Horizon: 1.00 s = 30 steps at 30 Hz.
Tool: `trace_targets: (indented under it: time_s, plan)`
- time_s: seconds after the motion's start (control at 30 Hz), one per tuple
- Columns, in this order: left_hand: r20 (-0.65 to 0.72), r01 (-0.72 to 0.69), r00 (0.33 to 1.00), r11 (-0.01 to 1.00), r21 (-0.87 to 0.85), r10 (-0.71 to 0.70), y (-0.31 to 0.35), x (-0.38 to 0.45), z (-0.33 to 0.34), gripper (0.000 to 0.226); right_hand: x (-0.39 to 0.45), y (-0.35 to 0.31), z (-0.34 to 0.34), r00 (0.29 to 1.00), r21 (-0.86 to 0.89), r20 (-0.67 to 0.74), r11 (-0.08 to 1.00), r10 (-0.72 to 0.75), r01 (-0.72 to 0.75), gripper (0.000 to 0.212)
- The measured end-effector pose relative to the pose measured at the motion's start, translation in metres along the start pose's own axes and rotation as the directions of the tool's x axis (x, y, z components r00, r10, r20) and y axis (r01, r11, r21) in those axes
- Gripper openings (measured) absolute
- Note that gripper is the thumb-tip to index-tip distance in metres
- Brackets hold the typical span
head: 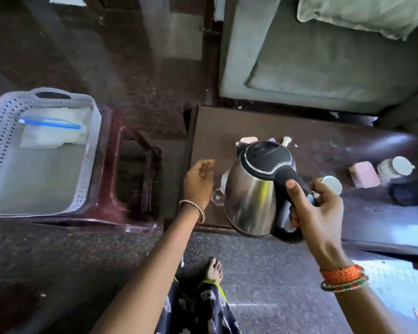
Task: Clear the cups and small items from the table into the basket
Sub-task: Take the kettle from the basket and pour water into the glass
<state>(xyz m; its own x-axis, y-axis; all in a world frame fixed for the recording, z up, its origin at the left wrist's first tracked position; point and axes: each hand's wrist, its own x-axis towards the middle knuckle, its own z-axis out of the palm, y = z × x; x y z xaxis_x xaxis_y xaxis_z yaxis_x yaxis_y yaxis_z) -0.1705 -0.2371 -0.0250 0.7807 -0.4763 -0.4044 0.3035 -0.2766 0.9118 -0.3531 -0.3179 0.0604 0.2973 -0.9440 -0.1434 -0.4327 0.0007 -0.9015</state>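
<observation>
Right hand is gripping the kettle by its handle mid-frame, probably for balance; left hand is hovering loose, holding nothing. Basket is waiting far left, cups sitting right.

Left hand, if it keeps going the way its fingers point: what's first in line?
Probably bare table: the left hand points up and slightly right, passing left of the kettle. Small pink item is nearest beyond; height unclear.
</observation>
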Motion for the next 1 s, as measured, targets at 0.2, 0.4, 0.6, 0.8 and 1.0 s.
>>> trace_targets:
  time_s: [0.2, 0.4, 0.6, 0.8, 1.0]
  plan:
    - [0.248, 0.007, 0.965, 0.959, 0.283, -0.080, -0.037, 0.006, 0.026, 0.039, -0.009, 0.013, -0.041, 0.999, 0.030, 0.022, 0.999, 0.042, -0.042, 0.060]
    - [0.319, -0.083, 0.937, 0.801, 0.593, -0.139, -0.056, 0.009, 0.037, 0.048, -0.008, 0.017, -0.049, 0.999, -0.073, 0.047, 0.997, 0.021, -0.018, 0.054]
    - [0.119, -0.097, 0.992, 0.873, 0.478, 0.045, -0.057, 0.003, 0.035, 0.038, 0.003, 0.031, -0.042, 0.993, -0.217, 0.117, 0.976, 0.028, -0.002, 0.053]
    - [0.097, -0.059, 0.995, 0.916, 0.398, 0.022, -0.055, 0.001, 0.034, 0.038, 0.017, 0.036, -0.024, 0.974, -0.351, 0.212, 0.936, 0.082, -0.003, 0.054]
    - [0.149, -0.053, 0.989, 0.916, 0.399, -0.008, -0.060, -0.003, 0.027, 0.037, 0.028, 0.029, -0.009, 0.955, -0.369, 0.258, 0.928, 0.149, -0.046, 0.046]
